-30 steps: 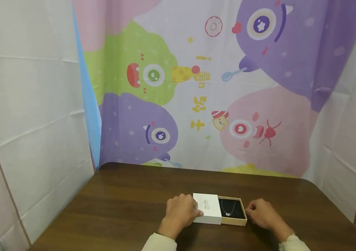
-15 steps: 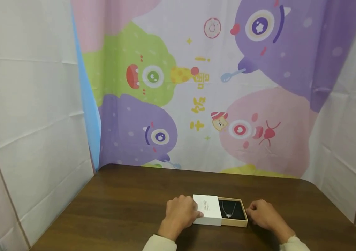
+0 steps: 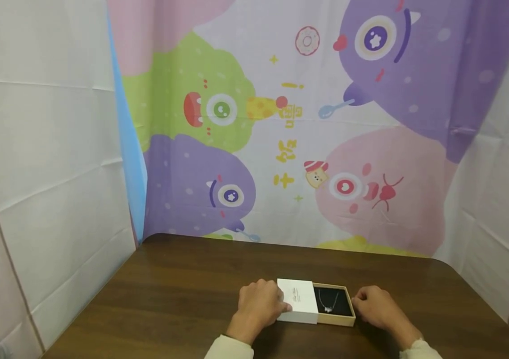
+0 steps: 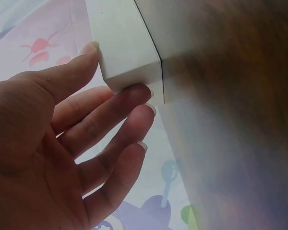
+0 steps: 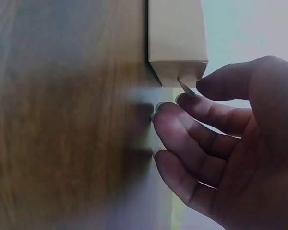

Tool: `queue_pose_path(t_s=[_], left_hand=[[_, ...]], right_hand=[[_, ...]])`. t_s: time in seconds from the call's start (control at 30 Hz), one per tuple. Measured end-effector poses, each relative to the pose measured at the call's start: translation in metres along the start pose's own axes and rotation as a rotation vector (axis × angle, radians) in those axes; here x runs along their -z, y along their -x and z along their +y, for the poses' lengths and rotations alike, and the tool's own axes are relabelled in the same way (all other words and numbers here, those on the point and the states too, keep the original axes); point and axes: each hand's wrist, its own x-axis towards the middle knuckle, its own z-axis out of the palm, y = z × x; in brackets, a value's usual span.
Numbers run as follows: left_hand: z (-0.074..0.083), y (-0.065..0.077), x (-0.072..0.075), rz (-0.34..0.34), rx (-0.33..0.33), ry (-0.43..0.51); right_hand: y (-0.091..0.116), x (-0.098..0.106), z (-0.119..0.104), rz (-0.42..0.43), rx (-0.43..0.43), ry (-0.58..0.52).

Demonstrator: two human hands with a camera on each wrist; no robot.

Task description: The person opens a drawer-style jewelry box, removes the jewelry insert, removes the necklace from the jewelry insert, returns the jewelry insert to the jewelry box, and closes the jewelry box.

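A small white sleeve box (image 3: 298, 300) lies on the brown table (image 3: 182, 284), with a tan drawer (image 3: 346, 305) slid partway out of its right end. Inside the drawer, a thin necklace (image 3: 328, 302) rests on black lining. My left hand (image 3: 260, 305) holds the sleeve's left end; in the left wrist view the thumb and fingers (image 4: 134, 96) pinch the white sleeve (image 4: 127, 43). My right hand (image 3: 371, 303) is at the drawer's right end. In the right wrist view its thumb and forefinger (image 5: 221, 84) pinch a small tab (image 5: 185, 87) on the tan drawer (image 5: 176, 33).
A cartoon-printed cloth (image 3: 308, 124) hangs behind the table, with white sheets (image 3: 43, 149) at both sides. The table's far edge is rounded at the corners. Both cream sleeves (image 3: 229, 349) show at the near edge.
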Motion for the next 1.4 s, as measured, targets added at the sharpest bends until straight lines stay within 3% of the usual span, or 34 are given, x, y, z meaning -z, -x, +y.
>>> queue_pose_path(t_s=[0.37, 0.6, 1.1, 1.4], left_hand=[[0.0, 0.001, 0.0, -0.004, 0.008, 0.001], [0.0, 0.0, 0.001, -0.008, 0.013, 0.004], [0.0, 0.0, 0.002, -0.021, 0.023, 0.014], [0.0, 0.002, 0.002, -0.015, 0.021, -0.001]], right_hand=[[-0.003, -0.001, 0.001, 0.085, 0.077, 0.067], [-0.004, -0.003, -0.007, 0.109, 0.086, 0.038], [-0.002, -0.006, -0.017, 0.06, 0.114, 0.028], [-0.005, -0.01, -0.021, -0.002, 0.065, 0.07]])
